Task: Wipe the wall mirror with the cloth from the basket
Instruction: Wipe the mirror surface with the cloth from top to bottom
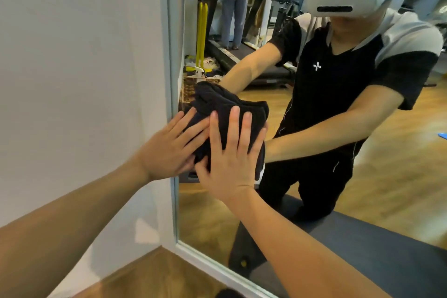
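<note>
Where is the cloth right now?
In the head view, the dark cloth is pressed flat against the wall mirror near its left frame edge, under the left hand and right hand.

I see the wood floor (154, 276) below my hands, running up to the white wall (79, 55). A dark mat (227, 294) lies on it under my right arm.
</note>
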### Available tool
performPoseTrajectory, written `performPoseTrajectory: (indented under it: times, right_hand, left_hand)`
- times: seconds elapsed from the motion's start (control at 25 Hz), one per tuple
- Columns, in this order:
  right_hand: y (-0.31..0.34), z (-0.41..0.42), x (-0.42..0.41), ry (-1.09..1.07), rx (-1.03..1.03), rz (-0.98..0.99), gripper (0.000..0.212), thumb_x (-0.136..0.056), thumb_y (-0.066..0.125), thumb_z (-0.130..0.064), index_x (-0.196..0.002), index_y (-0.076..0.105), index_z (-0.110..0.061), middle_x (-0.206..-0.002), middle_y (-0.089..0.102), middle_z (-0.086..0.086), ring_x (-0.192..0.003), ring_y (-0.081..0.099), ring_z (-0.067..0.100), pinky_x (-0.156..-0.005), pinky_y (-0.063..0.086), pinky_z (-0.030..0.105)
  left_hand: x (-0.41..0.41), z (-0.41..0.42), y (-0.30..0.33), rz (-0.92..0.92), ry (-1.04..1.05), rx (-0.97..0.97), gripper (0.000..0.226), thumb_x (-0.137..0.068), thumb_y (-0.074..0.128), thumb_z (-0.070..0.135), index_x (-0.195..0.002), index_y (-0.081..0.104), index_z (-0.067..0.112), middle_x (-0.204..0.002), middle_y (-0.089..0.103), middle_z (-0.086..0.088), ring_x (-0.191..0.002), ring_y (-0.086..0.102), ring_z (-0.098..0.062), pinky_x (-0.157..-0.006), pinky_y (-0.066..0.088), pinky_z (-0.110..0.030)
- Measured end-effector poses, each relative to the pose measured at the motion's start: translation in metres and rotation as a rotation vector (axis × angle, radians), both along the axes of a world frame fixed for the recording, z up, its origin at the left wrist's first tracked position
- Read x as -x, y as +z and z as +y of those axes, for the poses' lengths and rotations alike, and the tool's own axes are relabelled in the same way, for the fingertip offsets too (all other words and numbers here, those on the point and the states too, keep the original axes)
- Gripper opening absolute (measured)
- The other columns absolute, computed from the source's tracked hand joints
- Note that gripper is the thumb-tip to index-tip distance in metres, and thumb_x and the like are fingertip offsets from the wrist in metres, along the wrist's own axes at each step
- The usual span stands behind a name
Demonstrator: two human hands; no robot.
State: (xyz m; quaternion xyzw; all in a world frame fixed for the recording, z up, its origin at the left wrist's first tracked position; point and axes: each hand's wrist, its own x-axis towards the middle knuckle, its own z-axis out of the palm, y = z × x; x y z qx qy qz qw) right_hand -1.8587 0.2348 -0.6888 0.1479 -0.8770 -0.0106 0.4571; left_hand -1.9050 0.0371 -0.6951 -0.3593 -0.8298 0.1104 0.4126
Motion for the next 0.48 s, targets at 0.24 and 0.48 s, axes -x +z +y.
performPoseTrajectory:
  times: [0.24,0.48]
  right_hand:
    - [-0.023,-0.052,0.028,-0.008,-0.044,0.026,0.09,-0.093,0.05,-0.057,-0.165,0.015,-0.015,-0.168,-0.003,0.021,-0.157,-0.013,0.038,-0.125,-0.006,0.063]
    - [-0.041,-0.049,0.027,-0.003,-0.082,0.051,0.084,-0.097,0.047,-0.052,-0.165,0.014,-0.015,-0.168,0.002,0.021,-0.155,-0.001,0.038,-0.125,-0.007,0.062]
  left_hand:
    - [0.019,-0.048,-0.022,0.027,-0.03,-0.051,0.076,-0.103,0.048,0.035,-0.163,0.011,0.006,-0.17,0.008,-0.018,-0.155,0.013,-0.046,-0.126,0.018,-0.058]
    - [0.019,-0.033,-0.051,-0.002,-0.027,-0.175,0.072,-0.104,0.047,0.035,-0.16,0.019,-0.001,-0.169,0.009,-0.022,-0.153,0.014,-0.052,-0.122,0.026,-0.064]
